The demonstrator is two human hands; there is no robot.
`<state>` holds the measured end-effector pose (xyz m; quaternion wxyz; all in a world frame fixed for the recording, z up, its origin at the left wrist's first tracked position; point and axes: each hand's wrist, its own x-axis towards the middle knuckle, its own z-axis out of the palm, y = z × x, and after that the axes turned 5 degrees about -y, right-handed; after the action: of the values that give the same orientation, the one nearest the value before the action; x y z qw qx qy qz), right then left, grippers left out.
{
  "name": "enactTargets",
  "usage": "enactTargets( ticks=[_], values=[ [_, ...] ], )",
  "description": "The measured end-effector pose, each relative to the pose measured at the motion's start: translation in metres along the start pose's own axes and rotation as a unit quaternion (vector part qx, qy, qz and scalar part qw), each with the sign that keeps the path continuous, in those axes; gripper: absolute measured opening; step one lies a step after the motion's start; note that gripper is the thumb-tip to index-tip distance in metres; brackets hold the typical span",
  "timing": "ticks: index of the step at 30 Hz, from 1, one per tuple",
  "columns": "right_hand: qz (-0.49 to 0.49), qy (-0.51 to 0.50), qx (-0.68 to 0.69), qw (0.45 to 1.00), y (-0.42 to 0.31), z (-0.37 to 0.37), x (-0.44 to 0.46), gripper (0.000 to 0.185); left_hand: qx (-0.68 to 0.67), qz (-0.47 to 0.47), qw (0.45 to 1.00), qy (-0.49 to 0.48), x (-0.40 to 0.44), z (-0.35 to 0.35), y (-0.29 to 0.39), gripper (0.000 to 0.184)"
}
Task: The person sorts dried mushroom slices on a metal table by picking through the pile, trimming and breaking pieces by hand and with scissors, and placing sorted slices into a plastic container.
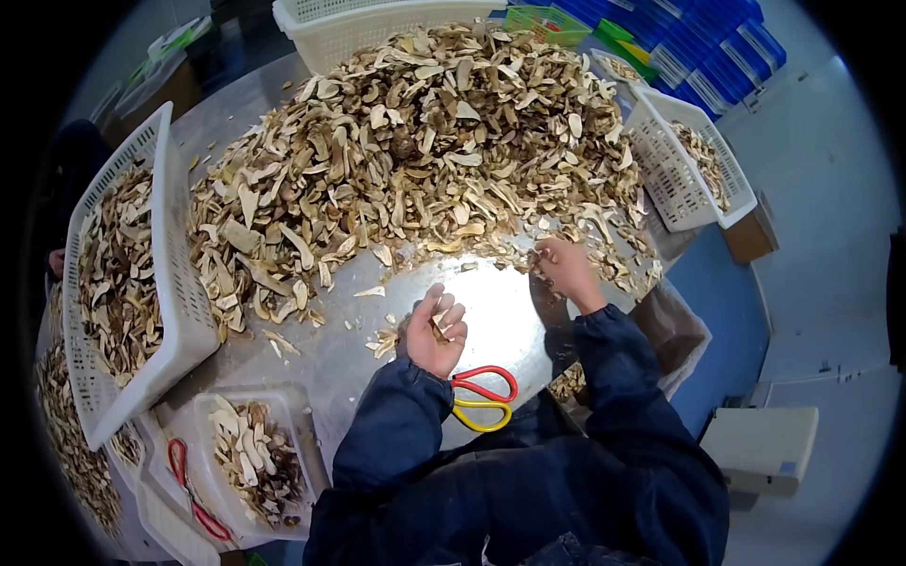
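Note:
A large heap of dried mushroom slices [406, 141] covers much of the metal table [377, 325]. My left hand [436, 338] is palm up in front of the heap, its fingers curled around a small brown mushroom slice [439, 330]. At the near edge of the heap, my right hand [569, 272] has its fingertips pinched together among loose pieces; whatever is between them is hidden. Scissors with red and yellow handles [483, 398] lie beside my left wrist, their blades out of sight. A few loose slices [384, 341] lie left of my left hand.
White baskets of slices stand on the left [179, 283] and right [675, 170]; another white basket [330, 38] is behind the heap. At lower left are a clear tub [300, 415] of slices and red-handled scissors [192, 495]. Blue crates [703, 57] are stacked at the back right.

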<state>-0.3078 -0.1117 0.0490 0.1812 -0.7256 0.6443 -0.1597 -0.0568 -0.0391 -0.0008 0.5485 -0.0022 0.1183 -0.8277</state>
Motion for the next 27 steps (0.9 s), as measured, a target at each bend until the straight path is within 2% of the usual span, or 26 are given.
enactTargets(
  ticks=[4,7,10,11,12,13,16,17,20,21,24,25,27],
  values=[
    [-0.023,-0.017,-0.16,0.987,0.007,0.016,0.0,0.016,0.004,-0.002,1.0,-0.002,0.0,-0.001,-0.001,0.014],
    [-0.008,-0.062,-0.151,0.987,0.015,0.013,0.001,0.016,0.021,-0.009,1.0,0.007,0.0,-0.002,-0.001,0.014],
    [0.023,-0.097,0.092,0.991,0.019,0.014,-0.002,0.016,0.051,-0.037,0.998,-0.007,0.003,-0.006,-0.002,0.016],
    [0.062,-0.165,0.317,0.932,0.019,0.012,-0.003,0.016,0.084,-0.038,0.996,0.001,0.004,-0.007,-0.002,0.019],
    [0.103,-0.223,0.523,0.816,0.011,0.006,-0.009,0.017,0.117,-0.041,0.992,0.012,0.002,-0.004,-0.005,0.023],
    [0.139,-0.265,0.699,0.65,0.007,0.004,-0.017,0.017,0.151,-0.047,0.987,0.023,-0.001,-0.001,-0.007,0.028],
    [0.097,-0.289,0.804,0.51,-0.008,0.019,-0.032,0.018,0.189,-0.054,0.98,0.023,-0.002,0.002,-0.009,0.032],
    [0.052,-0.315,0.82,0.474,-0.004,0.027,-0.032,0.019,0.191,-0.055,0.98,0.026,-0.002,0.002,-0.01,0.031],
    [0.103,-0.215,0.765,0.599,-0.036,0.019,-0.046,0.02,0.196,-0.06,0.978,0.032,-0.002,0.001,-0.01,0.029],
    [0.06,-0.241,0.733,0.633,-0.038,0.02,-0.047,0.022,0.196,-0.065,0.978,0.032,-0.002,0.0,-0.009,0.028],
    [0.022,-0.261,0.73,0.632,-0.041,0.031,-0.056,0.022,0.206,-0.075,0.975,0.037,-0.001,0.002,-0.008,0.029],
    [0.102,-0.248,0.744,0.611,-0.04,0.033,-0.058,0.026,0.21,-0.079,0.974,0.041,-0.002,0.003,-0.009,0.03],
    [0.138,-0.295,0.69,0.647,-0.044,0.032,-0.059,0.03,0.3,-0.067,0.951,0.035,-0.003,0.01,-0.013,0.034]
  ],
)
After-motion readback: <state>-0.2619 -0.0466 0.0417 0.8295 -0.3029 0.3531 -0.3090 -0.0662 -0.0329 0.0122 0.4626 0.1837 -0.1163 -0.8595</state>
